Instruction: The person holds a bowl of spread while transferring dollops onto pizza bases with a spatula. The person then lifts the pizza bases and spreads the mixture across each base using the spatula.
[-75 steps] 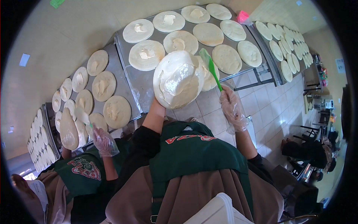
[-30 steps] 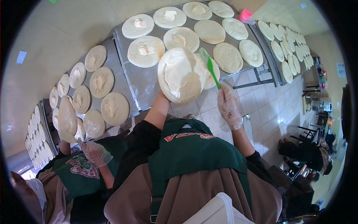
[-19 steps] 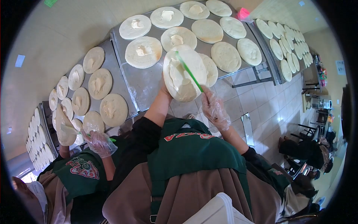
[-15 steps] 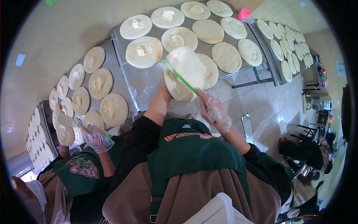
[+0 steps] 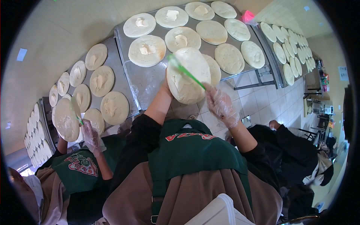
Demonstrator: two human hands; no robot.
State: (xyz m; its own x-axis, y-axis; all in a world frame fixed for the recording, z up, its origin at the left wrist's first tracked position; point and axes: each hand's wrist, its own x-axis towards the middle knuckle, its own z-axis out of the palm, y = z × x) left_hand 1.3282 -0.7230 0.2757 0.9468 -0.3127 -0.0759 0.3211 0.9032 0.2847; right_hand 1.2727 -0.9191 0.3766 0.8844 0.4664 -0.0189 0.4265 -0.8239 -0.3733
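A round flat pizza crust (image 5: 187, 90) is held up and tilted in front of me, with a white spread over its upper part. My left hand (image 5: 166, 89) grips it by its left side, most of the fingers hidden behind it. In a clear plastic glove, my right hand (image 5: 221, 105) is closed round the handle of a green spatula (image 5: 191, 76). The blade end, blurred, lies over the crust's upper left. Just behind, another crust (image 5: 214, 69) rests at the near edge of the metal table (image 5: 140, 80).
Several crusts, some with a white dollop, cover the table. A pink object (image 5: 248, 16) sits at its far right corner. More crusts lie on tables left and right. At left, a co-worker's gloved hand (image 5: 92, 137) works on another crust (image 5: 67, 120). People in dark clothes (image 5: 296, 153) are at right.
My right hand and the spatula have shifted slightly right, and the crust has turned a little. The co-worker's crust is raised more upright. A person in dark clothes has come closer on the right.
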